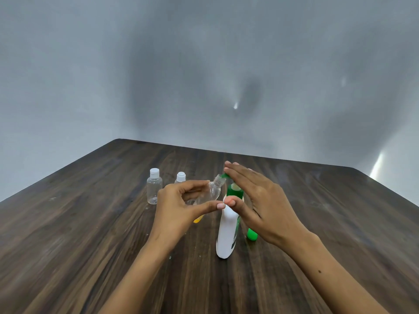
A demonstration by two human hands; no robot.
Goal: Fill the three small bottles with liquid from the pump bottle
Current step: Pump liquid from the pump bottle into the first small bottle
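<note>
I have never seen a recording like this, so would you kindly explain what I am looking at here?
There is no machine: a camera worn on a person's head looks down at their two bare hands over a dark wooden table. The left hand holds a small clear bottle, uncapped and tilted, its mouth at the green spout of a white pump bottle. The right hand lies flat over the pump. Two more small capped bottles stand behind. A green object shows beside the pump bottle.
</note>
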